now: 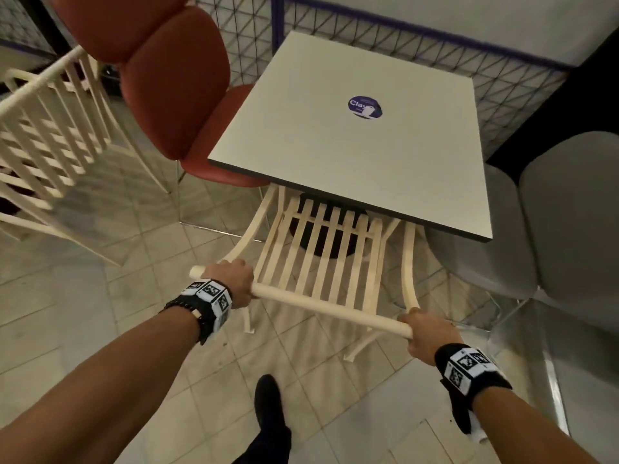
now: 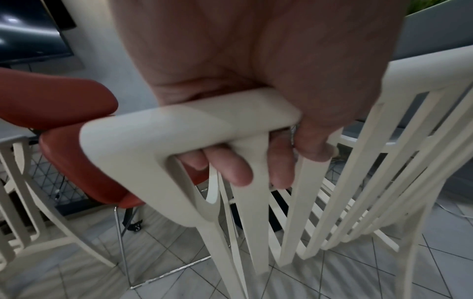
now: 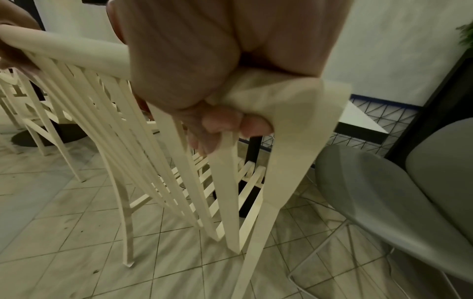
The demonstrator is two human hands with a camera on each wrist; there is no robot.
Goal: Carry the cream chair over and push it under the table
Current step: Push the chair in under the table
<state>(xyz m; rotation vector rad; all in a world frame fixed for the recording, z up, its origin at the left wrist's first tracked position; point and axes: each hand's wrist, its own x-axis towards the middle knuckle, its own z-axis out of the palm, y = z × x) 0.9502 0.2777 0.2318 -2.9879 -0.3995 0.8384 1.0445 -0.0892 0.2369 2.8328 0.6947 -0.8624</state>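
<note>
Both forearms reach in from the bottom of the head view. Left hand [image 1: 231, 283] is wrapped round the left end of the cream chair [image 1: 321, 252] top rail; right hand [image 1: 423, 333] is curled round the rail's right end, fingers tucked under it among the slats in both wrist views. That rail runs across the lower middle of the frame, slanting down to the right, so the left hand sits a little nearer the bench [image 1: 361, 128]. From the hands the chair lies straight ahead, its seat partly hidden beneath the bench's near edge, the backrest outside. I judge the remaining push goes directly away from the hands, square to the rail. Count: one bench, two cream chairs (the second [image 1: 50, 135] at left), one red chair [image 1: 167, 78] at upper left, two grey chairs [image 1: 569, 202] at right.
</note>
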